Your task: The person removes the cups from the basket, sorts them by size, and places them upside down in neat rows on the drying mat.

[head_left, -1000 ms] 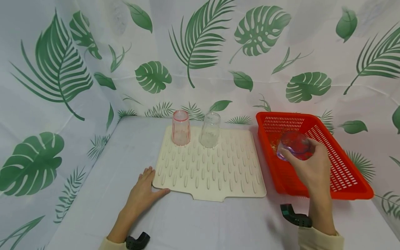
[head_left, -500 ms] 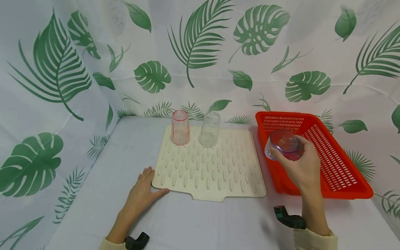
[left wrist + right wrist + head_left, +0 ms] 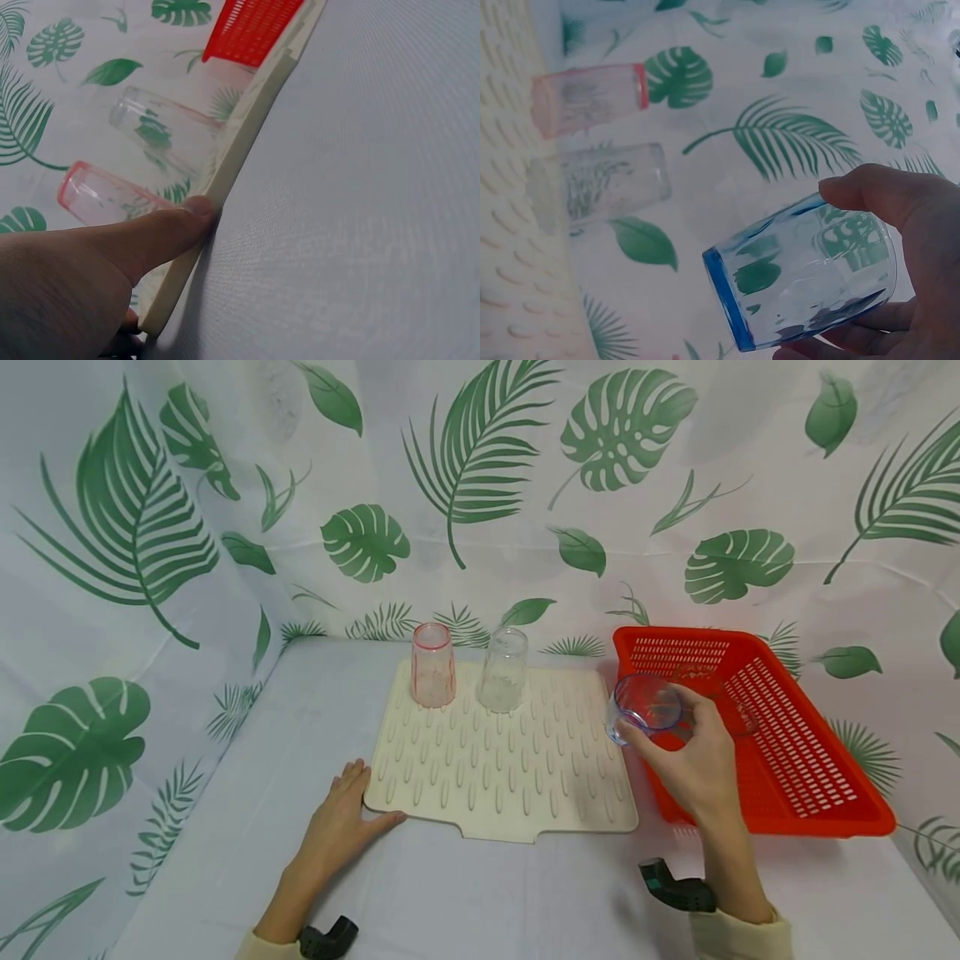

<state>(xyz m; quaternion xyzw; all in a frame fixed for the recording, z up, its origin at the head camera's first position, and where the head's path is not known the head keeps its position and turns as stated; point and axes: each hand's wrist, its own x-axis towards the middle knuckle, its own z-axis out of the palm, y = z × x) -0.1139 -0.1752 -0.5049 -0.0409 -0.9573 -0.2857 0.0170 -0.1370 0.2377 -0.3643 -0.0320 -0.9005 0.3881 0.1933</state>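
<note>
My left grip (image 3: pixel 337 827) is pretty relaxed, fingers straight, at the near left corner of the cream ridged tray (image 3: pixel 498 777) on the tabletop (image 3: pixel 420 902), thumb touching its near edge. My right grip (image 3: pixel 697 760) is clamped on a blue-tinted glass (image 3: pixel 802 281), thumb one side, fingers the other. I've got that glass over the left side of the red basket (image 3: pixel 810 822), near the tray's right edge. Further back on the tray, a pink glass (image 3: pixel 433 672) and a clear glass (image 3: pixel 503 677) stand side by side, apart. Behind everything: leaf-print cloth (image 3: pixel 637 543).
</note>
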